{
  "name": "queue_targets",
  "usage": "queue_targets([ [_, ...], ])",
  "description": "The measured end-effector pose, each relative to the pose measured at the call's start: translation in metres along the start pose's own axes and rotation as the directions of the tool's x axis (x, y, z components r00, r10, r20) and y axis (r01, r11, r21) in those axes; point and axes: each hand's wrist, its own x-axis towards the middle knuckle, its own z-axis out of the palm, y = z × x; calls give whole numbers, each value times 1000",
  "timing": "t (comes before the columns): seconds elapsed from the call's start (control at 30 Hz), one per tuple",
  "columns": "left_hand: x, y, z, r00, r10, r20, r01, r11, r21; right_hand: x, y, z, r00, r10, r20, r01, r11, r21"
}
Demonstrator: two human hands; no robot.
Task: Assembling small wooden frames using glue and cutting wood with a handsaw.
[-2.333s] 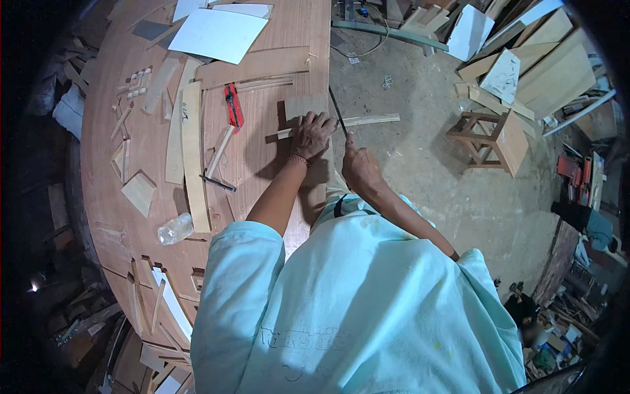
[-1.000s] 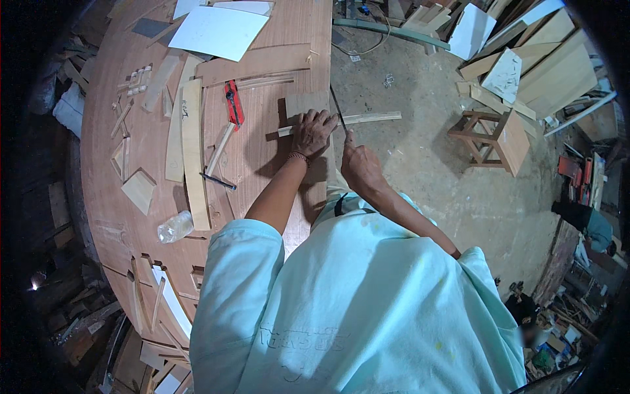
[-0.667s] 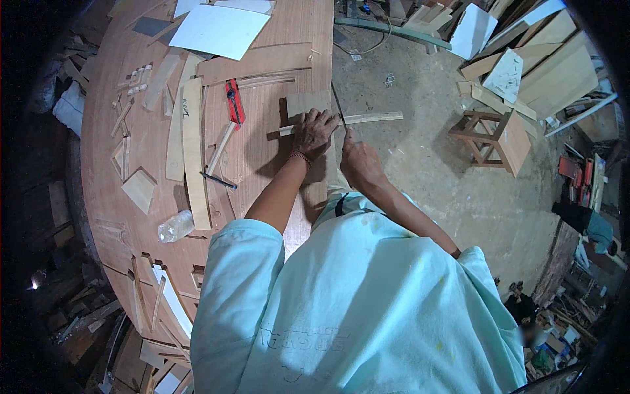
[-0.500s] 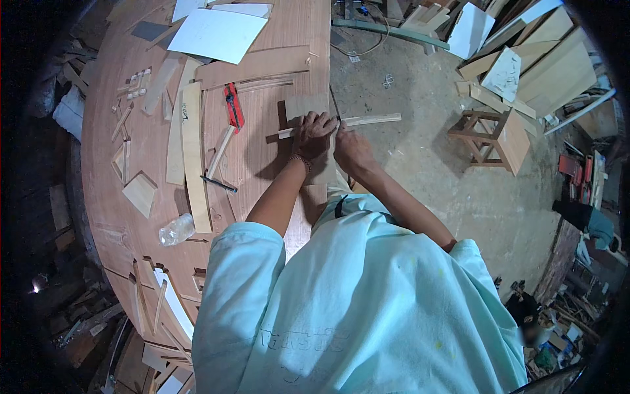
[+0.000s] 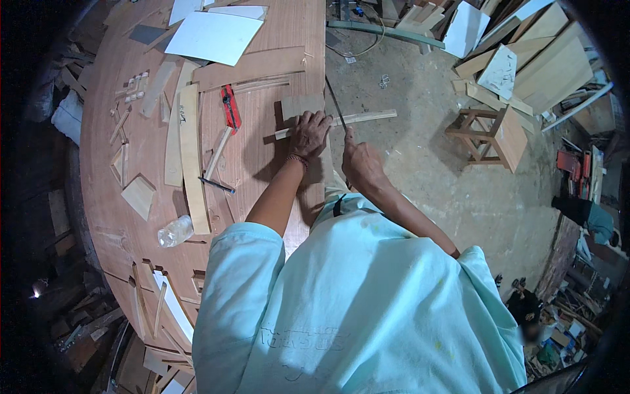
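Clear bottle (image 5: pixel 175 231) lies sideways, contents unclear; left hand (image 5: pixel 310 136), fingers slightly bent, grasps wood strip (image 5: pixel 371 117); right hand (image 5: pixel 362 164) clenches thin saw (image 5: pixel 335 98)

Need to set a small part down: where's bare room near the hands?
Bare: table between the red tool and left hand; floor between right hand and wooden stool, bar small specks. Crowded: between the hands, where the dark blade crosses the wood strip; table's far end, with boards and white panels; floor's upper right, with planks.
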Motion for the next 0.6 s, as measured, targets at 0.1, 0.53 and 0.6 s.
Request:
queue_targets([
  [0.1, 2, 2, -3, 1000, -8, 17, 7, 1000, 22, 0, 3, 9, 1000, -2, 30, 3, 999, -48],
  [0.53, -1, -1, -2, 998, -4, 62, 2, 999, 38, 0, -4, 9, 997, 43, 61, -45, 999, 18],
  [0.6, 0, -2, -3, 998, -3, 63, 0, 999, 45, 4, -4, 12, 998, 42, 36, -44, 998, 40],
])
